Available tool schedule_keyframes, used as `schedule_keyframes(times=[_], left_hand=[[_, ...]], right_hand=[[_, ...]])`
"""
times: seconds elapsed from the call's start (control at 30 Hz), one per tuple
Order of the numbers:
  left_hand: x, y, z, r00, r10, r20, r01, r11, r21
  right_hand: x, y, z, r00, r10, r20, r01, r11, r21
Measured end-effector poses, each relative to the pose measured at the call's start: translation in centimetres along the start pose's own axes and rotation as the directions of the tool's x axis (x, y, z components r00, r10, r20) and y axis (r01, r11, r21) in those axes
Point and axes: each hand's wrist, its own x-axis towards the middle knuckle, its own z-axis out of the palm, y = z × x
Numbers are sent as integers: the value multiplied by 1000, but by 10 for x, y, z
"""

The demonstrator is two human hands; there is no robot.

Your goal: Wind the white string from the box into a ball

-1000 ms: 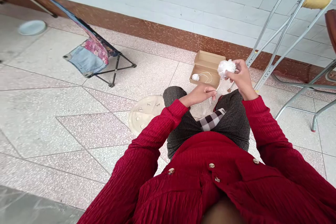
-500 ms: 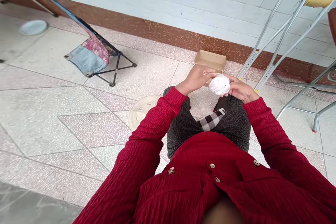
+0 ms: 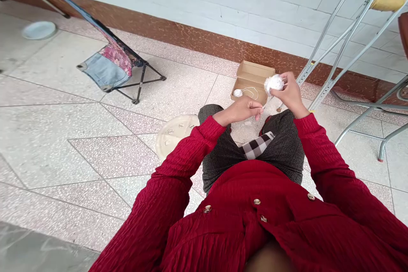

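Observation:
A white ball of yarn (image 3: 274, 84) is gripped in my right hand (image 3: 290, 93), held up beside the open cardboard box. Lower and to the left of it, my left hand (image 3: 244, 109) is closed in a pinch on what looks like a thin white strand (image 3: 267, 103) running toward the ball. The open cardboard box (image 3: 256, 70) stands on the floor beyond my knees, lid tilted back. Inside it lie a smaller white ball (image 3: 237, 93) and a loop of white cord (image 3: 251, 89). My left hand covers part of the box's front.
A small folding chair (image 3: 108, 70) stands on the left, and a round beige disc (image 3: 172, 134) lies by my left knee. Metal crutches (image 3: 338, 51) lean on the wall at right, near a metal-legged frame (image 3: 366, 131). A pale round dish (image 3: 38, 30) sits far left.
My hands have moved apart. The right hand has lifted the yarn ball up and slightly right; the left has come down off it. The smaller ball and cord in the box now show.

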Motion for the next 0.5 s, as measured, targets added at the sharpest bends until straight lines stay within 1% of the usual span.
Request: schedule_keyframes(times=[0.03, 0.07, 0.1, 0.13, 0.17, 0.2, 0.23, 0.27, 0.3, 0.37, 0.43, 0.5], left_hand=[[-1, 4, -5, 999, 10, -44, -8, 999, 34], [-1, 6, -10, 994, 27, -103, -19, 997, 81], [0, 8, -15, 985, 52, -164, -29, 990, 135], [1, 8, -21, 972, 78, -220, -36, 982, 187], [2, 6, -25, 959, 101, -264, -40, 973, 228], [4, 4, -28, 947, 117, -299, -40, 968, 250], [5, 1, -30, 938, 121, -325, -38, 967, 250], [7, -3, -30, 932, 115, -344, -33, 972, 233], [9, -8, -28, 928, 102, -360, -29, 979, 203], [13, -17, -21, 926, 69, -371, -20, 991, 134], [17, -24, -11, 928, 34, -371, 1, 996, 95], [18, -28, 0, 937, 15, -348, 15, 996, 83]], right_hand=[[-5, 6, 4, 1000, 23, 17, -23, 999, -36], [-11, 11, 9, 996, 59, 64, -57, 998, -33], [-18, 14, 13, 984, 101, 144, -104, 995, 11], [-26, 16, 17, 957, 138, 254, -164, 983, 84], [-34, 16, 21, 918, 162, 361, -239, 955, 178], [-41, 16, 23, 879, 170, 445, -315, 908, 277], [-47, 14, 24, 850, 162, 501, -379, 849, 368], [-50, 12, 24, 834, 144, 533, -421, 791, 445], [-52, 8, 22, 828, 119, 548, -441, 741, 506], [-52, 0, 16, 837, 63, 544, -434, 683, 588], [-49, -12, 8, 855, 20, 518, -398, 666, 631], [-44, -25, -2, 890, 0, 456, -335, 677, 655]])
